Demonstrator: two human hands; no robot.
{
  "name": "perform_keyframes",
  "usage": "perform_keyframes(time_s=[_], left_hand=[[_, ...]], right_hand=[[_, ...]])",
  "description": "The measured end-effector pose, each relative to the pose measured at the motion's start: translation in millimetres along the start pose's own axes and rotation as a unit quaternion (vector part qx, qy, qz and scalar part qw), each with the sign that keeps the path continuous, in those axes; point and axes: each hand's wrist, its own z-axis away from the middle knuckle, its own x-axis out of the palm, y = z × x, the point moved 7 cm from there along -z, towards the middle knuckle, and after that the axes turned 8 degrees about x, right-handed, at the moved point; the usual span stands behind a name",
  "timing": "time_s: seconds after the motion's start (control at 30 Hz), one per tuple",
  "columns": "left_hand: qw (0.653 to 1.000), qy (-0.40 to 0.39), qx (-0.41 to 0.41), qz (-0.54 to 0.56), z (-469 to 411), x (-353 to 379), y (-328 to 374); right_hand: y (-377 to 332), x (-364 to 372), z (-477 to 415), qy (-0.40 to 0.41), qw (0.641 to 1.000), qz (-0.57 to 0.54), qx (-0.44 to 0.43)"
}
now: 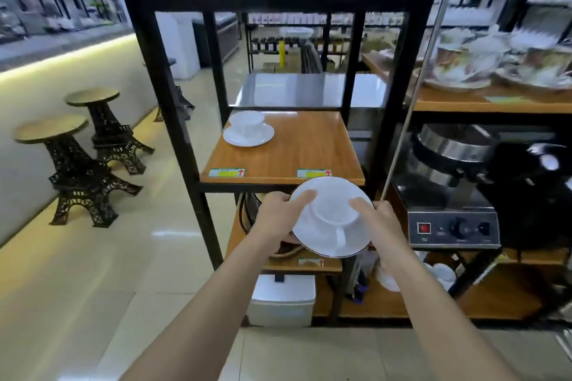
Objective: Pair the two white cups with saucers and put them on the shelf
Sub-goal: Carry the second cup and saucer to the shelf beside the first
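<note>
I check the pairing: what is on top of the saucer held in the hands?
A white cup stands on the held saucer, handle toward the person. Left hand and right hand grip the rim; the saucer's centre is covered.

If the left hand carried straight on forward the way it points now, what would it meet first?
Most likely the front edge of the wooden shelf, just ahead of the left hand, which holds the saucer with the right hand. Whether it clears that edge is unclear; depth is hard to judge.
</note>
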Motion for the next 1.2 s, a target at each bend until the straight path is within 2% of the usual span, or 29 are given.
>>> perform_keyframes(time_s=[0.13,0.33,0.47,0.63,0.8,1.0,1.2], left_hand=[[0.999,0.019,-0.007,0.028,-67.3,-0.8,6.3],[0.994,0.052,-0.028,0.09,-171.6,1.6,17.5],[0.993,0.077,-0.033,0.088,-228.0,-3.5,21.1],[0.997,0.054,-0.007,0.045,-288.1,-5.1,21.6],[1.0,0.014,-0.015,0.015,-329.5,2.7,18.6],[0.999,0.025,-0.019,-0.023,-359.6,8.8,12.4],[0.999,0.023,-0.043,-0.003,-375.3,14.3,-0.5]], right_hand=[[-29.1,18.4,-68.1,-0.003,0.999,0.029,-0.028],[-79.8,44.9,-168.5,-0.011,0.999,0.015,-0.026],[-98.9,62.8,-216.7,-0.008,1.0,0.025,-0.018],[-105.5,79.3,-270.2,0.011,0.999,0.039,0.011],[-112.3,79.9,-300.4,0.048,0.997,0.043,0.041],[-104.8,80.4,-324.9,0.062,0.995,0.016,0.074],[-96.4,86.2,-341.2,0.042,0.995,0.027,0.084]])
